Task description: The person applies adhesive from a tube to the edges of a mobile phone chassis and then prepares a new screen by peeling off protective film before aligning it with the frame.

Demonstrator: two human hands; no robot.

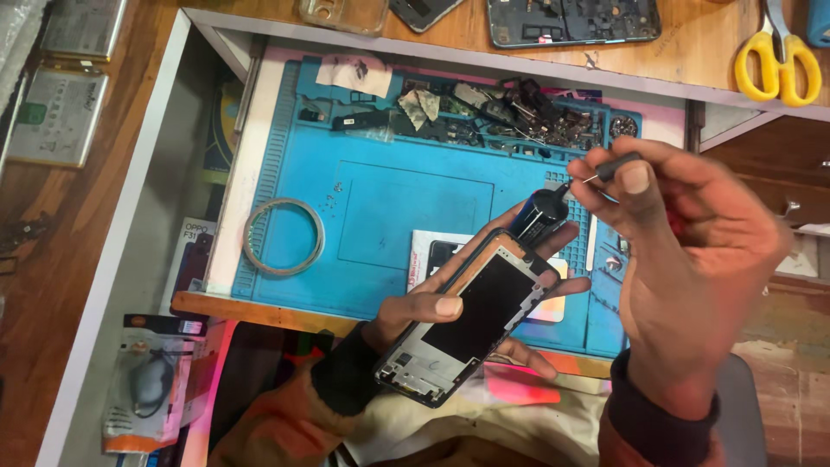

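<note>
The opened phone frame (480,316) lies in my left hand (450,316), fingers curled around it along with a small dark bottle (538,216) at 1 o'clock. My right hand (683,251) pinches a thin screwdriver (609,170) over the blue repair mat (389,207); a tape roll (284,236) sits at 9 o'clock.

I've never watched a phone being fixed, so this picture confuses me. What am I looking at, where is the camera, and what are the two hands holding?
The camera sits on the person's head and looks down at their own two bare hands. The left hand holds a black opened phone frame and, at its fingertips, a small dark cylindrical bottle. The right hand pinches a thin black-handled pointed tool near the bottle's tip. Below lies a blue rubber work mat in a drawer, with a ring of clear tape and a heap of small dark phone parts. Yellow-handled scissors rest on the wooden desk above.
</note>
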